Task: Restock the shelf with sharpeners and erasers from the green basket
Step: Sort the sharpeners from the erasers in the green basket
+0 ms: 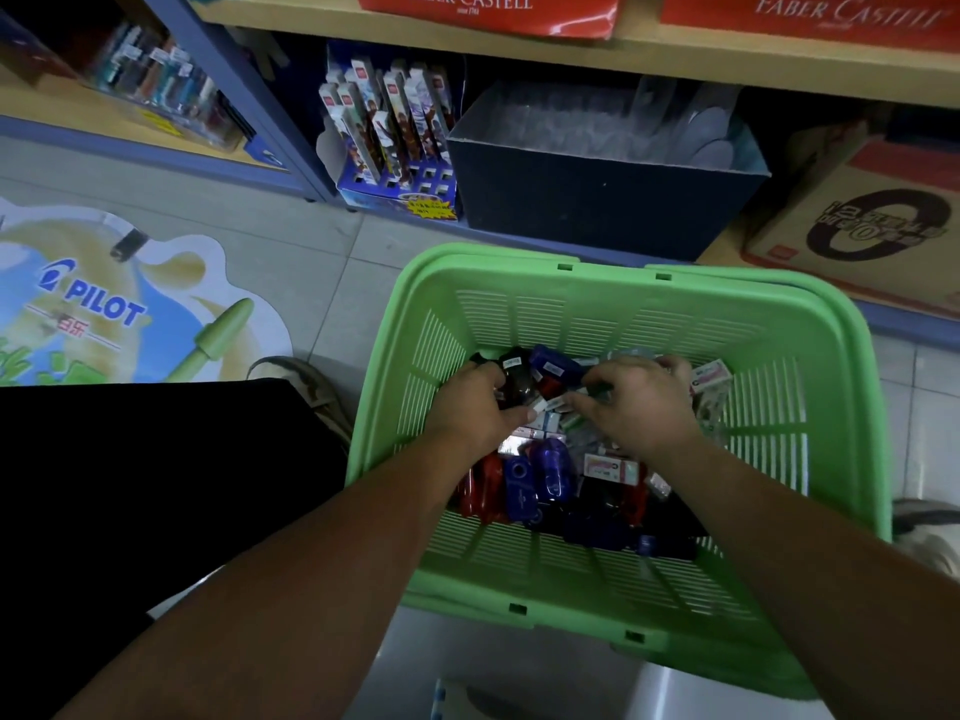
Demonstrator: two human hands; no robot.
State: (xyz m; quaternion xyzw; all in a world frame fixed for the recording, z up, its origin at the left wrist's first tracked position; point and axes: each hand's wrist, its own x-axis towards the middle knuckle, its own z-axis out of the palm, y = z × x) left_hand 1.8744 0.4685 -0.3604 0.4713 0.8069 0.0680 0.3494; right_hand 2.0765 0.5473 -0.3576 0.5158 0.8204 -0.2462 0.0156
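Note:
A green slatted basket point(831, 407) sits on the floor in front of the shelf point(571, 54). Its bottom holds several sharpeners in blue point(553, 467), red point(480, 485) and black, mixed with small white boxed erasers point(610, 467). Both my hands are down inside it. My left hand point(475, 402) curls round a black sharpener point(517, 379) and also pinches a small white eraser at its thumb. My right hand point(636, 402) has its fingers bent over the pile, pinching a small eraser point(556, 405) beside the left thumb.
Under the wooden shelf board stand a blue display of boxed pens point(395, 148), a dark bin of clear packets point(597, 200) and a cardboard carton point(857, 236). A Pilot floor sticker point(104, 304) lies at left. My shoe point(306, 381) is next to the basket.

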